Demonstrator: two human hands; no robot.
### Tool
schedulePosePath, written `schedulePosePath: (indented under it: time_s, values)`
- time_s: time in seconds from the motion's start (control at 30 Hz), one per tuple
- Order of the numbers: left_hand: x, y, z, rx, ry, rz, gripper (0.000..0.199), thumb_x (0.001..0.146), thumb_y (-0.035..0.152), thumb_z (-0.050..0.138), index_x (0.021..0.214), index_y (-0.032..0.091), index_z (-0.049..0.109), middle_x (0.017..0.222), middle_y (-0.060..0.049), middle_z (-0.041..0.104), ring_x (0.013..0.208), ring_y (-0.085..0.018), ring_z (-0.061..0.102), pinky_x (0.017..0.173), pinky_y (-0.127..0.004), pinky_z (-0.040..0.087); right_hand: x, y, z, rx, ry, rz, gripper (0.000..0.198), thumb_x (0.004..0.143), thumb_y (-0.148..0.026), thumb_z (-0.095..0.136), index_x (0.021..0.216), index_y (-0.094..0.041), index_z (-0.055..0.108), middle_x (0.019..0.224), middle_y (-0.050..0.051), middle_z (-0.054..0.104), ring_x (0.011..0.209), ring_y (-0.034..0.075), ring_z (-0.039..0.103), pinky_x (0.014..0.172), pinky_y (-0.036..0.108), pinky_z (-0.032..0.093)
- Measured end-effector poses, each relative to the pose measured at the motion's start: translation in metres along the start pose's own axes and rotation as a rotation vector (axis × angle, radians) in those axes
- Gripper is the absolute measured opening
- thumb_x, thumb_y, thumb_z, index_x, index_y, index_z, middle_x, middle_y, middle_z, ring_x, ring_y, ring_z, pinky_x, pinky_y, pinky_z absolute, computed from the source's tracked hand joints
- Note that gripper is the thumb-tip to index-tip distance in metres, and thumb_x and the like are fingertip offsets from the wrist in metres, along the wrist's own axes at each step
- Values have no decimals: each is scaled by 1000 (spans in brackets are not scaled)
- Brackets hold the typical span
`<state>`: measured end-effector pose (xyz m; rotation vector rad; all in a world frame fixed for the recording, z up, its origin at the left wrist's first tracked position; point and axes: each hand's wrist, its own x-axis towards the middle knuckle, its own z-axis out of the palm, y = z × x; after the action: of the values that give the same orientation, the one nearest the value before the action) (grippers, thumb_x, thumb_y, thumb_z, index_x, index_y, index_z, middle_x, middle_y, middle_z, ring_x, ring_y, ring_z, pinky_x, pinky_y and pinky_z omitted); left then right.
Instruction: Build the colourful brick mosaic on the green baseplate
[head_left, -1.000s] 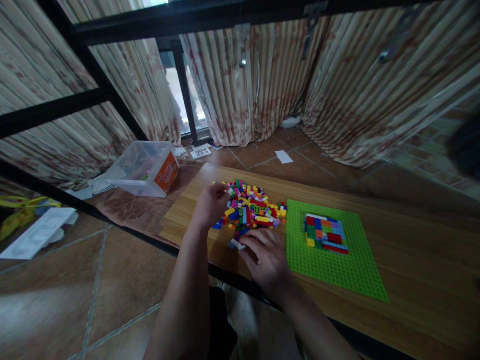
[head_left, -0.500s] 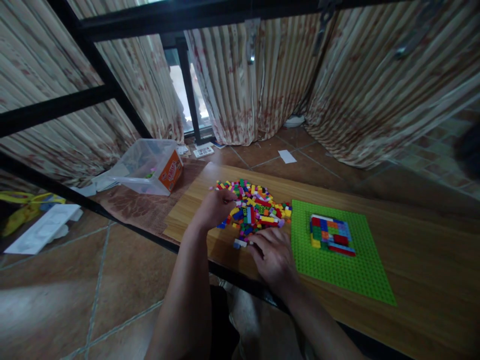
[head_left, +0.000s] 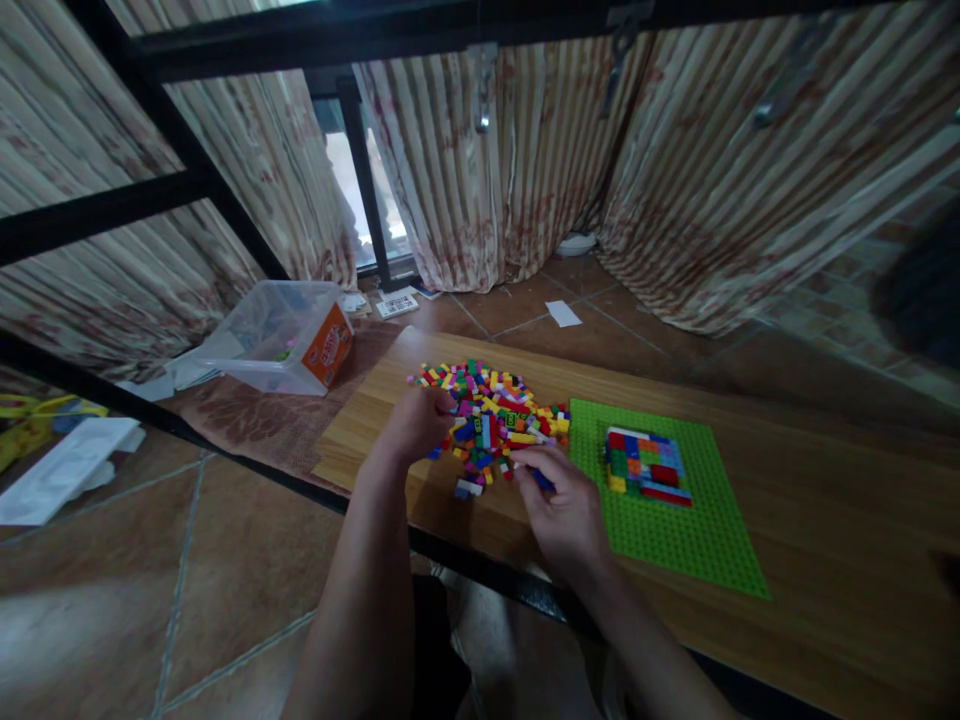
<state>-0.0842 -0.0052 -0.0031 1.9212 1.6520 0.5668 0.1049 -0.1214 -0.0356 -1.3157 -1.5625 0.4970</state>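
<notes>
A loose heap of small, many-coloured toy bricks (head_left: 491,405) lies on the wooden tabletop. At the heap's left edge is my left hand (head_left: 420,422), its fingers curled together; whatever they hold is hidden. My right hand (head_left: 562,500) is at the near right side of the heap, thumb and forefinger pinched together. Something tiny and pale shows at those fingertips, too small to name. A blue brick (head_left: 542,481) appears inside the curve of that hand; I cannot tell whether it is held. Right of the heap, a flat multicoloured brick build (head_left: 646,466) sits on a green baseplate (head_left: 697,545).
A clear plastic box (head_left: 262,375) with an orange label stands left of the wooden tabletop (head_left: 832,560) on a brown patterned cloth (head_left: 232,420). A few grey and white bricks (head_left: 469,488) lie near the front edge. Curtains (head_left: 465,180) and a dark metal frame (head_left: 97,200) stand beyond.
My right hand has lifted off the near end of the heap and shifted slightly right, uncovering the grey and white bricks. My left hand stays by the heap's left edge. The view has swung slightly right.
</notes>
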Motion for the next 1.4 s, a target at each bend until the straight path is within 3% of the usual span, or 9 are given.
schedulePosePath:
  time_s: [0.23, 0.43, 0.5, 0.63, 0.8, 1.07, 1.4]
  values:
    - [-1, 10, -7, 46, -8, -2, 17, 73, 24, 58, 78, 14, 71, 72, -4, 69, 69, -17, 61, 63, -26, 43, 10, 4, -29, 140, 129, 144, 16, 86, -26, 58, 94, -23, 72, 96, 4, 71, 89, 18, 67, 80, 34, 53]
    - [-2, 16, -10, -24, 103, 2, 22, 76, 28, 55, 82, 14, 72, 67, -3, 68, 63, -16, 58, 56, -23, 40, 23, 38, -93, 48, 414, 384, 18, 75, -36, 69, 84, -21, 74, 84, 4, 74, 77, 20, 68, 72, 36, 55]
    - [-2, 18, -11, -24, 131, 4, 23, 76, 28, 55, 83, 15, 73, 67, -3, 68, 63, -16, 57, 56, -23, 39, 24, 50, -113, -38, 454, 405, 18, 73, -36, 70, 81, -20, 74, 81, 4, 74, 75, 21, 69, 70, 37, 55]
    - [-1, 23, -10, -25, 157, 27, 25, 76, 29, 56, 86, 15, 74, 71, -4, 70, 64, -16, 58, 57, -23, 40, 17, 60, -132, -236, 321, 336, 20, 78, -36, 63, 82, -21, 75, 84, 5, 75, 77, 22, 69, 74, 39, 55]
    - [1, 25, -6, -35, 161, 70, 28, 77, 30, 55, 89, 13, 74, 78, -7, 73, 68, -18, 61, 60, -24, 42, 9, 58, -130, -314, 132, 250, 23, 85, -34, 56, 92, -23, 75, 97, 6, 75, 87, 23, 70, 83, 40, 54]
    - [3, 22, 1, -51, 161, 110, 28, 77, 29, 54, 90, 12, 72, 78, -6, 73, 72, -18, 63, 60, -23, 43, 3, 65, -128, -385, 78, 140, 25, 86, -30, 55, 101, -24, 74, 101, 7, 75, 93, 24, 68, 87, 45, 52]
    - [2, 23, -1, -20, 158, 107, 28, 77, 29, 53, 88, 13, 73, 77, -5, 71, 69, -17, 61, 60, -23, 40, 5, 65, -127, -451, 15, 101, 29, 85, -26, 53, 108, -23, 71, 93, 7, 74, 85, 23, 68, 81, 43, 53]
